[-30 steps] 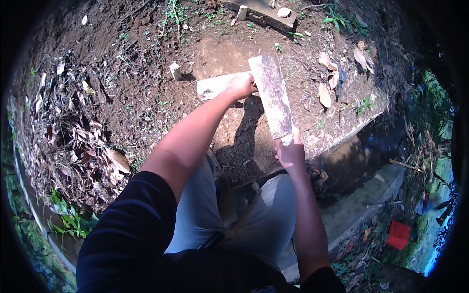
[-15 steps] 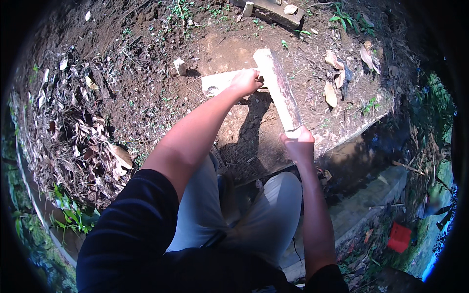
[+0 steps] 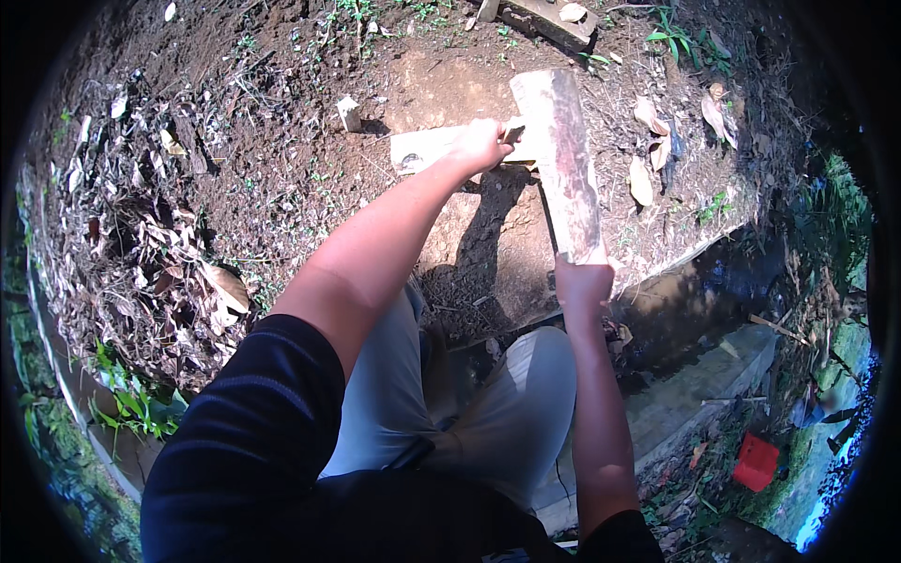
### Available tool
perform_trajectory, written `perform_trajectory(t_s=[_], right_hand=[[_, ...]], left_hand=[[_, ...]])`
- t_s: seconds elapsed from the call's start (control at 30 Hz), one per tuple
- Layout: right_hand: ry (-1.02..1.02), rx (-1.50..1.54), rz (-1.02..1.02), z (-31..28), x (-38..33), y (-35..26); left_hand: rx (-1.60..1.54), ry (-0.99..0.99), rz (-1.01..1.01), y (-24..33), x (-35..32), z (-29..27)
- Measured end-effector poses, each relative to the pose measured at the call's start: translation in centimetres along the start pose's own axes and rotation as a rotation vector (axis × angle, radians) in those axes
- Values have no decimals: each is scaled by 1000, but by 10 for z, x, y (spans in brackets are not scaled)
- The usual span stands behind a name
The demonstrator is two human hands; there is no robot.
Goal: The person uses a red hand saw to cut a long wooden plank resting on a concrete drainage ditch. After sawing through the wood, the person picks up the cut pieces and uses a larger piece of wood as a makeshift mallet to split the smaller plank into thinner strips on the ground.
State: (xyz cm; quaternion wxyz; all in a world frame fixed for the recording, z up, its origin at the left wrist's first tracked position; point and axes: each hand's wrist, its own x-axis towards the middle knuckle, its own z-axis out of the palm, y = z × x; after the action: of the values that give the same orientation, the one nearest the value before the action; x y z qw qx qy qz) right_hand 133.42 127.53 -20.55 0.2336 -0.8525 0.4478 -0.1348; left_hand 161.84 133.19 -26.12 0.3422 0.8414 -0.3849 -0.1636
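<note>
My right hand (image 3: 584,286) is closed round the lower end of a thick, pale wooden billet (image 3: 561,155). The billet slants up and away from me, its far end over the right part of a pale wooden board (image 3: 419,150). That board lies across the dirt and shows a dark knot near its left end. My left hand (image 3: 481,147) is closed over the board, just left of the billet. A small wooden piece (image 3: 512,129) sticks out of its fingers; its lower part is hidden. Whether the billet touches the board or that piece I cannot tell.
A short wooden stub (image 3: 349,114) stands upright left of the board. A dark plank (image 3: 554,26) lies at the far edge. Dry leaves (image 3: 641,178) litter the soil. Beside my knees runs a water-filled channel (image 3: 690,291) with a concrete edge. A red object (image 3: 756,461) lies lower right.
The billet has shifted right and swung more upright, my right hand moving slightly right with it. My left hand has moved a little right, and the small piece in it now shows more clearly.
</note>
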Motion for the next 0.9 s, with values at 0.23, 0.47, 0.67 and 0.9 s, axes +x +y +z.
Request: perform_trajectory(t_s=[0.23, 0.47, 0.67, 0.9], right_hand=[[115, 38, -165, -15, 5, -24], [503, 375, -343, 11, 20, 4], [16, 82, -40, 27, 5, 7], [348, 712, -278, -37, 25, -60]], left_hand=[[53, 35, -4, -8, -3, 1], [41, 21, 21, 4, 1, 0], [94, 42, 38, 1, -2, -3], [25, 10, 7, -2, -6, -2]])
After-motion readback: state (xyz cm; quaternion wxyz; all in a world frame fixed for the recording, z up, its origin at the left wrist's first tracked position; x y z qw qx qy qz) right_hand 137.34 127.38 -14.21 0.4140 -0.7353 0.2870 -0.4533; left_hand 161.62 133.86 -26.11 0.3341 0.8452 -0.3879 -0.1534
